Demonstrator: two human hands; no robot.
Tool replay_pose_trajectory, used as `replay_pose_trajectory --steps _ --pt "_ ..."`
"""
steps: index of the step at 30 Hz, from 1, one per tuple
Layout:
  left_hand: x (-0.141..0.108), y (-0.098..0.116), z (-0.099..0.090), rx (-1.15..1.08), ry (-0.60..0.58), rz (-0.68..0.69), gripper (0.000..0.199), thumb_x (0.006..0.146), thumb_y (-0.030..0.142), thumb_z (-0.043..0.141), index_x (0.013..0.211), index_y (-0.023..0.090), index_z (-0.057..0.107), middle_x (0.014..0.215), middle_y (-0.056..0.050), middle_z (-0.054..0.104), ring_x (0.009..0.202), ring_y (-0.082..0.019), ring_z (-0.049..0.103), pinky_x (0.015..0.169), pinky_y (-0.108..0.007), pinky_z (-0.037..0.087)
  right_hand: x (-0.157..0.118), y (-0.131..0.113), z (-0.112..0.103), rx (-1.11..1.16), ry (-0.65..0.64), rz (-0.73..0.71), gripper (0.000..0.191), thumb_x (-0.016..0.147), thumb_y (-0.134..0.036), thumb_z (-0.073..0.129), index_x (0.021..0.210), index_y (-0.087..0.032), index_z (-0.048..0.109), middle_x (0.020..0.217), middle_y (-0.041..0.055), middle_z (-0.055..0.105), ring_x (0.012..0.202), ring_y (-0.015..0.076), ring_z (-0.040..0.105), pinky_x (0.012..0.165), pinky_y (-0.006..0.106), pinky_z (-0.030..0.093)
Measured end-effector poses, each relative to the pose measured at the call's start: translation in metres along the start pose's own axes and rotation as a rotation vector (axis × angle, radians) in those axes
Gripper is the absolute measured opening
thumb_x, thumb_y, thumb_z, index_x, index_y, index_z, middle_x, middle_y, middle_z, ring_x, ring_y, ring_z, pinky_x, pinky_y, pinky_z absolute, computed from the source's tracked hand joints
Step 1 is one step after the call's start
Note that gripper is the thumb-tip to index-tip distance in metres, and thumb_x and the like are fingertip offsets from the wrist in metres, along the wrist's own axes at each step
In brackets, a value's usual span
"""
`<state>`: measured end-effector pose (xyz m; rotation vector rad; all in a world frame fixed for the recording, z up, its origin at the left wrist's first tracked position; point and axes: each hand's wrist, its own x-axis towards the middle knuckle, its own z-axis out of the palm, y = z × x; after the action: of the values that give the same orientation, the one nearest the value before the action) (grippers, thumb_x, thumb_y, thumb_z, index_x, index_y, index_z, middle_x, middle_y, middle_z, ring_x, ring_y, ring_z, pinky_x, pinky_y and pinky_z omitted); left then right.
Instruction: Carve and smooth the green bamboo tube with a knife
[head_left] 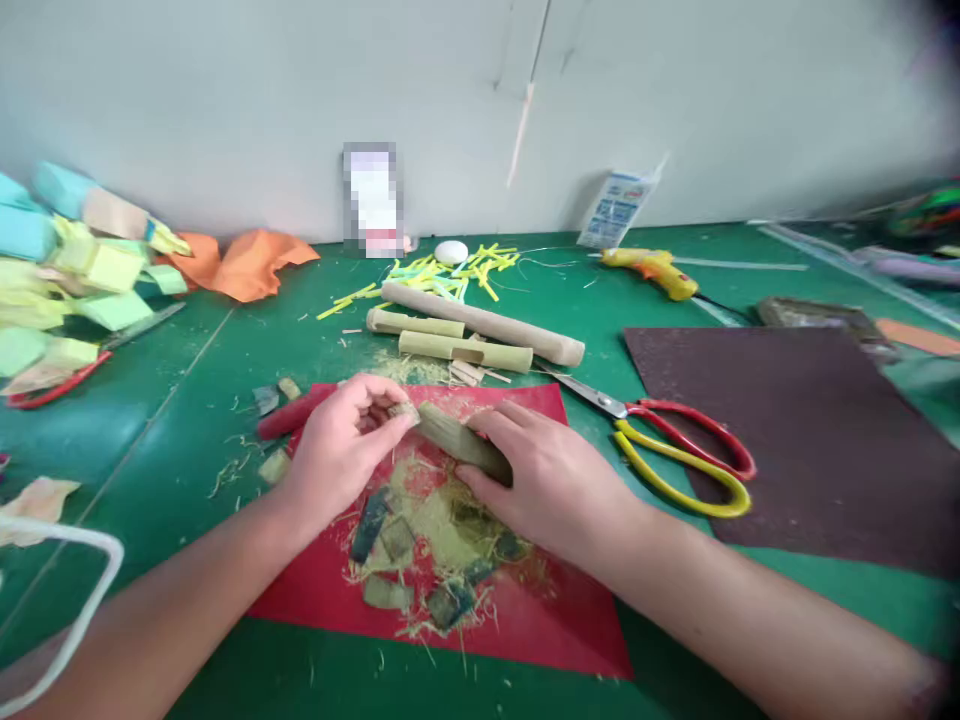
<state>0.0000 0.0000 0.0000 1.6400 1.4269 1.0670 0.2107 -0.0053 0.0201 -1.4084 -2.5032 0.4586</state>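
Observation:
My right hand [555,475] is wrapped round a greenish bamboo tube [454,432], which slants above a red sheet [592,610]. At the tube's left end, my left hand [341,435] pinches a small, worn tan piece that looks like sandpaper [403,410]. Beneath the hands, pale dust and fibres [431,520] cover the middle of the sheet. Several dark and tan square scraps [450,603] lie in the dust. Just beyond the sheet rest two cut bamboo tubes [487,352], one with a notch, and a longer pale rod [480,318].
Scissors with red and yellow handles [682,450] lie right, partly on a dark brown sheet [817,430]. Behind are a yellow glue gun [649,272], yellow-green strips [427,275] and a phone [371,200]. Coloured paper pieces [97,265] and orange cloth-like material [251,265] sit left.

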Motion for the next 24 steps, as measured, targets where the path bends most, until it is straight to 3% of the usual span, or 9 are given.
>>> replay_pose_trajectory --steps 4,7,15,24 --pt "0.002 0.001 0.005 -0.036 0.064 0.012 0.015 0.082 0.020 0.062 0.093 0.019 0.052 0.079 0.002 0.058 0.069 -0.009 0.057 0.063 -0.020 0.047 0.007 -0.002 0.002 0.052 0.034 0.051 0.020 0.081 -0.032 0.054 0.096 -0.019 0.057 0.094 0.0040 0.060 0.077 0.0166 0.056 0.062 0.028 0.038" --pt "0.004 0.001 0.007 -0.062 0.046 0.035 0.011 0.083 0.021 0.061 0.091 0.018 0.053 0.075 0.003 0.058 0.063 -0.008 0.057 0.059 -0.020 0.047 0.008 -0.004 0.005 0.061 0.074 0.078 0.027 0.081 -0.031 0.053 0.106 -0.020 0.056 0.100 0.0048 0.060 0.081 0.0177 0.058 0.064 0.028 0.039" --pt "0.002 0.001 0.008 -0.077 -0.036 0.064 0.025 0.079 0.019 0.067 0.103 0.019 0.061 0.095 -0.003 0.067 0.080 -0.012 0.065 0.073 -0.022 0.055 0.007 -0.004 0.008 0.049 0.096 0.075 0.036 0.075 -0.023 0.051 0.111 -0.022 0.054 0.104 0.0042 0.060 0.081 0.0180 0.059 0.064 0.029 0.041" --pt "0.009 -0.005 0.003 0.232 0.042 0.317 0.017 0.079 0.021 0.067 0.096 0.019 0.066 0.097 -0.003 0.066 0.087 -0.014 0.063 0.080 -0.026 0.053 0.007 -0.005 0.011 0.026 0.070 0.075 0.037 0.079 -0.026 0.052 0.115 -0.020 0.052 0.108 0.0052 0.060 0.087 0.0200 0.060 0.066 0.030 0.043"
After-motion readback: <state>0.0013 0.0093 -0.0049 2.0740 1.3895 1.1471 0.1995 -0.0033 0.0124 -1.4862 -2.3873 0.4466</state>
